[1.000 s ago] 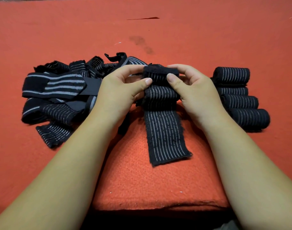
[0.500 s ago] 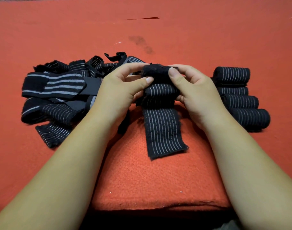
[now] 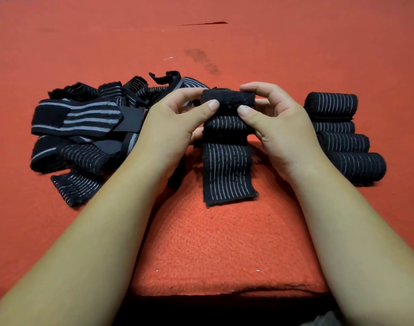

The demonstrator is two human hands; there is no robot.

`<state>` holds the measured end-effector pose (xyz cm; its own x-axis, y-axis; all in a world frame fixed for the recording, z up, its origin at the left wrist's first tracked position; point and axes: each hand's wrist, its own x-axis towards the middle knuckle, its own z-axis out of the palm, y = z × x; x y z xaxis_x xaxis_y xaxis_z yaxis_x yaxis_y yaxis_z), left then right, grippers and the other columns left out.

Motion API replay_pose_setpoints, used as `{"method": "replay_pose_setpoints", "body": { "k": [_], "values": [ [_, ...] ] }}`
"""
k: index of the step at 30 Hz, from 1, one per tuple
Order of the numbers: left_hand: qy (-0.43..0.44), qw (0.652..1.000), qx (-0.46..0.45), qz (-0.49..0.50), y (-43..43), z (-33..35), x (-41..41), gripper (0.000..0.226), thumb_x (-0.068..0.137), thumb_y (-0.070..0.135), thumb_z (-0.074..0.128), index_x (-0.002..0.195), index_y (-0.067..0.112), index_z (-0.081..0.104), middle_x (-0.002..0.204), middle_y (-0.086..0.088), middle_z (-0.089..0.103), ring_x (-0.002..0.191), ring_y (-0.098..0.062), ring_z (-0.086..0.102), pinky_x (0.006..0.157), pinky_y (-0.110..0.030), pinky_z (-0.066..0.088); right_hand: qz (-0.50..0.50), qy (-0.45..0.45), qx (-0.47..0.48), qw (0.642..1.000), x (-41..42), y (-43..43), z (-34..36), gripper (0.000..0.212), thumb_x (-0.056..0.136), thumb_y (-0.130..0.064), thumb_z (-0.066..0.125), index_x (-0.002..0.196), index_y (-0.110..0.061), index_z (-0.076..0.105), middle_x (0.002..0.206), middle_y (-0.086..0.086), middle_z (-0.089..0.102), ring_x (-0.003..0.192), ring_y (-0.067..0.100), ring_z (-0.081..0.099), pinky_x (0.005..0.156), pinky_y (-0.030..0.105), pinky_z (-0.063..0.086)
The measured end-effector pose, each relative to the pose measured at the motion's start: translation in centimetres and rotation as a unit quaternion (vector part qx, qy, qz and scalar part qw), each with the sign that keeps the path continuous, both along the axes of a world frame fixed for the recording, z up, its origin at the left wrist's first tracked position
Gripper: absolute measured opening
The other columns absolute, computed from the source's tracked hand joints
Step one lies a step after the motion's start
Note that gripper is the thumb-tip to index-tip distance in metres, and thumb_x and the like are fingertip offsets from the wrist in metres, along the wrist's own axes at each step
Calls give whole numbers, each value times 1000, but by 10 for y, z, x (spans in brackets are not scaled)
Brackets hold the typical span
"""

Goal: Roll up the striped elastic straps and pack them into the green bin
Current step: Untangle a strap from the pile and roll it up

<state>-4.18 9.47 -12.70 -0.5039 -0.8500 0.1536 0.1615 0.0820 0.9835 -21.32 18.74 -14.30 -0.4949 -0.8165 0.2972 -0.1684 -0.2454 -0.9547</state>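
Gripping a part-rolled strap [image 3: 227, 128] between both hands at centre.
Left hand [image 3: 168, 130] and right hand [image 3: 280, 128] clamp the rolled portion from opposite sides: each thumb tip presses its near face, and the curled fingers reach over its top. The unrolled tail runs toward the person and lies flat on the red felt [image 3: 224, 243]. Loose straps [image 3: 83, 132] are heaped just left of the left hand; four finished rolls [image 3: 342, 142] lie side by side just right of the right hand.
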Motion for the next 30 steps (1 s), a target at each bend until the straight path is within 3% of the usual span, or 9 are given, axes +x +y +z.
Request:
{"method": "replay_pose_setpoints", "body": {
  "k": [2, 4, 8, 10, 12, 17, 22, 27, 30],
  "values": [
    [5, 1000, 4, -2, -1, 0, 1, 28, 98, 14, 79, 124, 20, 75, 109, -4, 80, 100, -28, 81, 79, -35, 63, 11, -34, -9, 999, 1, -1, 1, 33, 96, -12, 75, 123, -32, 75, 111, 0, 79, 109, 25, 77, 99, 48, 62],
    [5, 1000, 4, -8, -1, 0, 2, 30, 96, 14, 80, 124, 24, 75, 113, -11, 78, 103, -31, 79, 78, -37, 60, 12, -63, -7, 998, 3, -2, 2, 32, 98, -16, 77, 128, -26, 73, 106, 0, 79, 111, 27, 77, 103, 48, 60],
    [-19, 1000, -6, 4, 1, 2, 3, 30, 94, 18, 83, 121, 31, 78, 113, -5, 80, 102, -32, 79, 69, -37, 58, 0, -20, 14, 1000, 3, -1, 2, 23, 102, -22, 73, 124, -14, 74, 88, -6, 78, 84, 9, 75, 82, 31, 61],
    [-20, 999, -31, 28, 3, 1, 2, 27, 94, 13, 82, 114, 31, 79, 110, 0, 83, 106, -24, 80, 85, -40, 66, -11, 3, 18, 1000, 1, 0, 1, 22, 103, -19, 71, 124, -12, 73, 74, -16, 73, 68, -3, 66, 69, 19, 53],
    [-23, 997, -53, 41, 6, 2, 2, 26, 94, 9, 81, 112, 29, 80, 106, 4, 84, 106, -16, 80, 96, -39, 64, -23, 19, 23, 999, 2, -1, 2, 23, 103, -16, 71, 126, -14, 72, 76, -17, 73, 68, -4, 66, 69, 18, 51],
    [-42, 998, -38, 6, 7, 2, 3, 21, 98, 22, 80, 118, 25, 81, 111, 1, 83, 109, -21, 79, 91, -43, 64, -30, 51, 0, 998, 2, -1, -1, 31, 99, -13, 72, 124, -30, 70, 108, 8, 80, 104, 29, 76, 94, 45, 62],
    [-20, 998, -52, -11, 5, 1, 2, 34, 98, 5, 76, 132, 13, 76, 117, -8, 81, 111, -29, 79, 100, -53, 62, -5, 33, -13, 999, 1, 1, 0, 38, 97, -4, 71, 123, -31, 69, 106, 6, 78, 99, 22, 75, 96, 42, 62],
    [7, 999, -40, 0, 1, -2, 2, 38, 97, 1, 74, 133, 15, 75, 114, -13, 81, 109, -32, 79, 96, -50, 64, 20, -34, -15, 999, 3, 0, 2, 35, 92, -14, 78, 119, -36, 74, 107, 6, 76, 116, 43, 72, 105, 65, 54],
    [8, 999, -36, 6, 0, -1, 3, 39, 96, 1, 76, 132, 17, 76, 112, -13, 82, 107, -32, 79, 93, -47, 65, 10, -29, -12, 999, 4, 0, 2, 26, 95, -25, 79, 119, -36, 76, 106, 9, 75, 106, 40, 75, 99, 68, 56]
  ]
}}
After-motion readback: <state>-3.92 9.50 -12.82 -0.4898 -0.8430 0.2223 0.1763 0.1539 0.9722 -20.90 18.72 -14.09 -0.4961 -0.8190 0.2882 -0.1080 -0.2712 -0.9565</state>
